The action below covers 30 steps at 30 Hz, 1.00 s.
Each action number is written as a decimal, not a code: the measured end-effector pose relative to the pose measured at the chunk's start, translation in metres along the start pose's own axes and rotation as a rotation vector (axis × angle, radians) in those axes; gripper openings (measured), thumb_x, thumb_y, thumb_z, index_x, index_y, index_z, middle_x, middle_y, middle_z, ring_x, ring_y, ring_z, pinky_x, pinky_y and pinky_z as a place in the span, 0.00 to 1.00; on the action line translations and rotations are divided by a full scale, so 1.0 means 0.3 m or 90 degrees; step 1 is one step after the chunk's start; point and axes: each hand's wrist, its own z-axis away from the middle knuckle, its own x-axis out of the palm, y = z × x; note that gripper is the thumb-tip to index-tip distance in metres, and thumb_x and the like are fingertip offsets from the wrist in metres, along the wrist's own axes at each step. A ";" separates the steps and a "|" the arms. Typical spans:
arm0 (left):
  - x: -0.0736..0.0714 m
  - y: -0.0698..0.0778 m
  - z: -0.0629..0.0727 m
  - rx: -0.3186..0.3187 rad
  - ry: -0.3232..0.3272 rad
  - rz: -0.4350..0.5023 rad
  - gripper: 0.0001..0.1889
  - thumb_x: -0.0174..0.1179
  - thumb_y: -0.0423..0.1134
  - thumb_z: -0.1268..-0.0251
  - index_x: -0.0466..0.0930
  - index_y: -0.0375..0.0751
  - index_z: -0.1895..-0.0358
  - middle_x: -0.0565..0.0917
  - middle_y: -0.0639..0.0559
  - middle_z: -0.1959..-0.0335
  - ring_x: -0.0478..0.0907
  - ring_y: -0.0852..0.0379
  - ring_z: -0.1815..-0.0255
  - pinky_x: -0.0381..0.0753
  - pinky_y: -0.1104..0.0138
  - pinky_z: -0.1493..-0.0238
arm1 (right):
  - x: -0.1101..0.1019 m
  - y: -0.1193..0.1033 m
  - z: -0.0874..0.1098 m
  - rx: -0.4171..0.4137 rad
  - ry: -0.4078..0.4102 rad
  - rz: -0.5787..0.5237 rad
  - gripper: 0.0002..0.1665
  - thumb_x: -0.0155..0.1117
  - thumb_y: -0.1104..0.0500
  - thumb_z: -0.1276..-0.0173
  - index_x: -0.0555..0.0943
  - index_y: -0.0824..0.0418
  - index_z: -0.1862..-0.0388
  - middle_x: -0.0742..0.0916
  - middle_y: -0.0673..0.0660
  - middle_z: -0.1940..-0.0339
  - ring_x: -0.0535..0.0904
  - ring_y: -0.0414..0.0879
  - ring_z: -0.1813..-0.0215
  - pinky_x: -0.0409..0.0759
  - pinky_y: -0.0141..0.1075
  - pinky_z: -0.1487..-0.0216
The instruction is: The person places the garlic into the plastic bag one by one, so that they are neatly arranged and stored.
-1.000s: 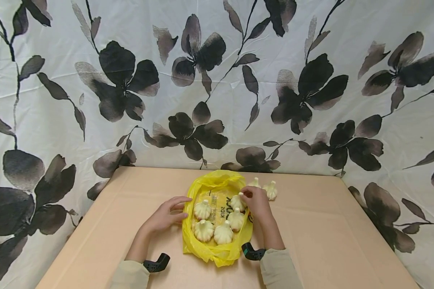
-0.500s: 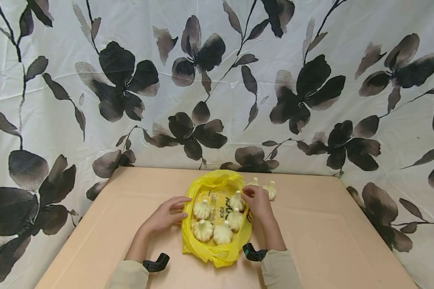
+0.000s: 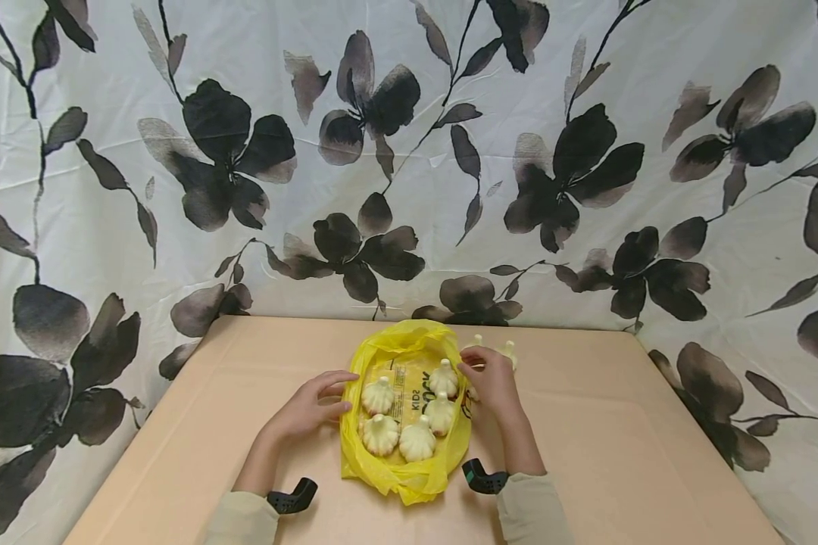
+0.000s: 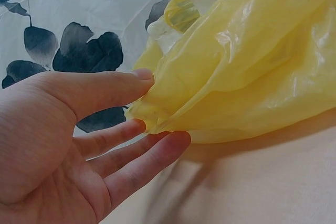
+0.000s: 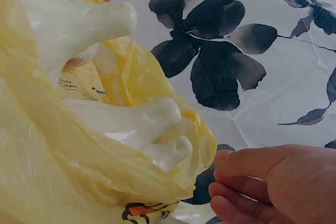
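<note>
A yellow plastic bag (image 3: 409, 484) lies with its mouth spread wide at the middle of the table. Inside sit several white garlic bulbs (image 3: 417, 439), stems up; their glossy stems (image 5: 147, 121) show at close range in the right wrist view. At the bag's left rim, my left hand (image 4: 79, 129) pinches the thin plastic between thumb and fingers. My right hand (image 3: 492, 378) is beside the right rim, fingers loosely curled and thumb near the fingertips, with nothing visible in them. Behind it, garlic bulbs on the table (image 3: 510, 352) are mostly hidden.
The tan table (image 3: 600, 439) ends at a far edge against a white cloth (image 3: 463, 212) printed with dark flowers. Black straps with camera mounts (image 3: 293, 497) are on both wrists.
My right hand has shifted slightly right, away from the bag's rim, and now covers more of the garlic bulbs behind it. The left hand stays at the left rim. The head view drifts slightly.
</note>
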 end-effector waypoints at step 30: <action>0.004 0.005 -0.018 0.002 0.004 0.004 0.26 0.63 0.42 0.36 0.71 0.44 0.34 0.64 0.41 0.28 0.68 0.33 0.32 0.81 0.57 0.43 | -0.116 0.110 -0.016 -0.013 0.046 -0.003 0.14 0.70 0.65 0.40 0.85 0.65 0.54 0.88 0.61 0.57 0.85 0.53 0.54 0.85 0.42 0.52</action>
